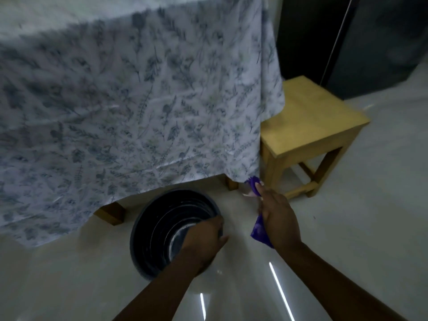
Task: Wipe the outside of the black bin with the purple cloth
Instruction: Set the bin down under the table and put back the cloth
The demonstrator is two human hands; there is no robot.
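Observation:
The black bin (159,228) stands upright on the pale floor, partly under the hem of a draped table. Its round opening faces me, with whitish smears inside. My left hand (203,242) grips the bin's right rim, fingers over the edge. To the right of the bin, my right hand (278,218) is closed around the purple cloth (260,232). One end of the cloth sticks out above the fingers, the other hangs below the palm. The cloth is apart from the bin.
A floral tablecloth (139,100) hangs over a table with wooden legs (111,213) just behind the bin. A wooden stool (310,126) stands to the right. A dark cabinet (370,42) fills the upper right. Glossy floor (370,228) spreads to the right.

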